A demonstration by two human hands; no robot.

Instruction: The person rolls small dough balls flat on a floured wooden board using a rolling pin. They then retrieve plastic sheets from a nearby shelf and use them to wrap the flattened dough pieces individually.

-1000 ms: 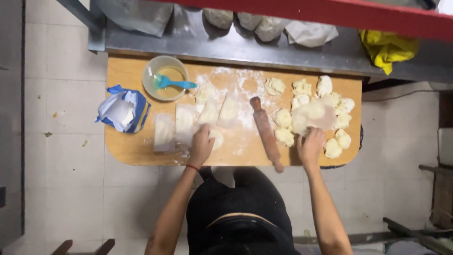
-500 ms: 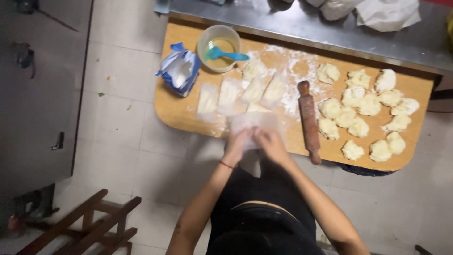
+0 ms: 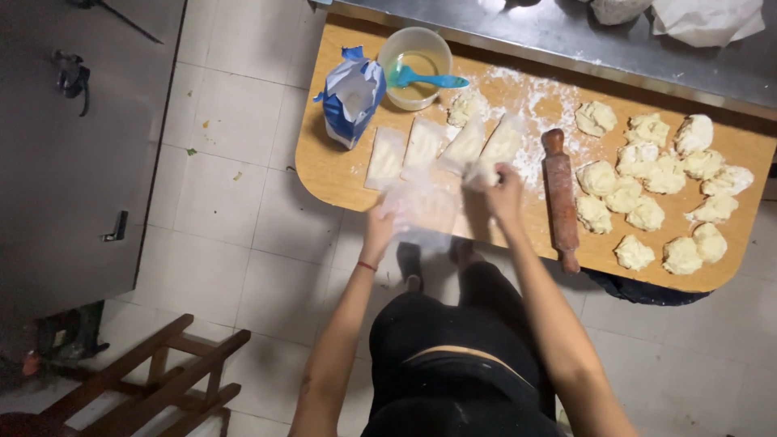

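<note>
Since the earlier frame the hands have parted: left hand (image 3: 379,229) and right hand (image 3: 503,188) now pull a thin dough sheet (image 3: 425,202) taut between them, left of the rolling pin (image 3: 561,197). Each hand pinches an edge, apparently to stretch it. Sheet is translucent, pale, slightly blurred, held over the near edge of the wooden board (image 3: 324,166), beside four folded dough pieces (image 3: 424,146).

Pale dough lumps (image 3: 647,174), brown rolling pin (image 3: 561,194), blue-and-white bag (image 3: 352,95), turquoise spoon (image 3: 425,79).
</note>
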